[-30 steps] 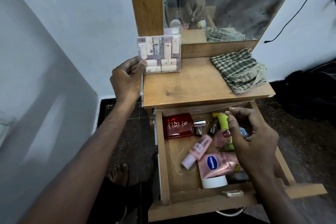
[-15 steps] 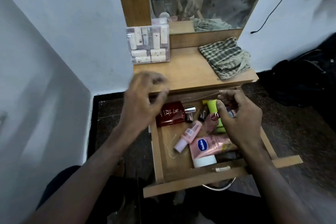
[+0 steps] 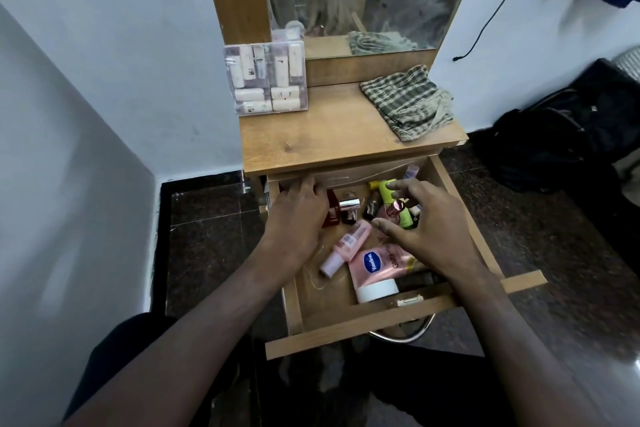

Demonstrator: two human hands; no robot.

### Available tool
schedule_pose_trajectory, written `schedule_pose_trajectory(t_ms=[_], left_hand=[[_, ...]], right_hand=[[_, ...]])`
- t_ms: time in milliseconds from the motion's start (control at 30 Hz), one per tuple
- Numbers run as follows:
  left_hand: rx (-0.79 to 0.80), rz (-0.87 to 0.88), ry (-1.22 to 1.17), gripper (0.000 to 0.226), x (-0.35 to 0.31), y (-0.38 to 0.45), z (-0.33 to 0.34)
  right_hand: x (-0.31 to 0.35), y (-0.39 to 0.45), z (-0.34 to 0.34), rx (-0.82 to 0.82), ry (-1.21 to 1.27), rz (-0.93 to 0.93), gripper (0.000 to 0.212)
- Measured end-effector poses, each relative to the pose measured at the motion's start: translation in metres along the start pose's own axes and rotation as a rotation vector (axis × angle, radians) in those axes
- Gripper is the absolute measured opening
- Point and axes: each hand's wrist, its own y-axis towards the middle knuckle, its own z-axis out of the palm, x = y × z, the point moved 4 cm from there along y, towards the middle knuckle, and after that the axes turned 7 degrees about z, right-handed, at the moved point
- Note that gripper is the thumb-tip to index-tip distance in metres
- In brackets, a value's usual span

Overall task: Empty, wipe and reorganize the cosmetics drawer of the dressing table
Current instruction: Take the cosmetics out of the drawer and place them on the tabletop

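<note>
The pulled-out drawer (image 3: 349, 319) holds scattered cosmetics. Left hand (image 3: 298, 215) covers the red perfume bottle (image 3: 331, 209), grip unclear. Right hand (image 3: 429, 232) hovers spread over small bottles (image 3: 403, 215). Best lift one securely at a time.

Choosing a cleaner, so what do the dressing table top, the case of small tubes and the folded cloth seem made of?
The light brown dressing table top looks like wood or wood-grain laminate with a matt finish: grain and a knot show. The clear box of small tubes seems rigid, glossy, see-through plastic. The green checked cloth appears to be soft woven fabric, crumpled, with frayed edges.
</note>
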Motion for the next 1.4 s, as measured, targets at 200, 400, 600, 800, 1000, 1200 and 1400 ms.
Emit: schedule_pose_trajectory(t_ms=[200,400,600,800,1000,1200,1400], left_hand=[[-0.003,0.004,0.005,0.084,0.005,0.005,0.006],[-0.054,0.045,-0.083,0.085,0.007,0.002,0.01],[-0.044,0.035,-0.475,0.097,0.011,-0.001,0.001],[-0.292,0.053,-0.742,0.094,0.011,-0.008,-0.026],[-0.596,0.053,-0.862,0.095,0.014,-0.002,-0.047],[-0.756,0.018,-0.872,0.085,0.011,0.01,-0.054],[-0.85,0.022,-0.843,0.076,0.035,0.01,-0.048]], right_hand=[[0.0,0.0,-0.008,-0.108,0.034,-0.06,0.02],[0.009,0.009,0.008,0.011,-0.191,-0.09,0.02],[0.007,0.004,0.002,-0.024,-0.125,-0.047,0.027],[0.023,-0.003,-0.019,-0.19,-0.021,-0.122,0.063],[0.048,-0.003,-0.003,0.036,0.781,0.098,0.04],[0.092,0.018,-0.004,-0.228,0.479,0.107,0.037],[0.117,0.061,-0.016,-0.382,0.295,0.078,0.04]])
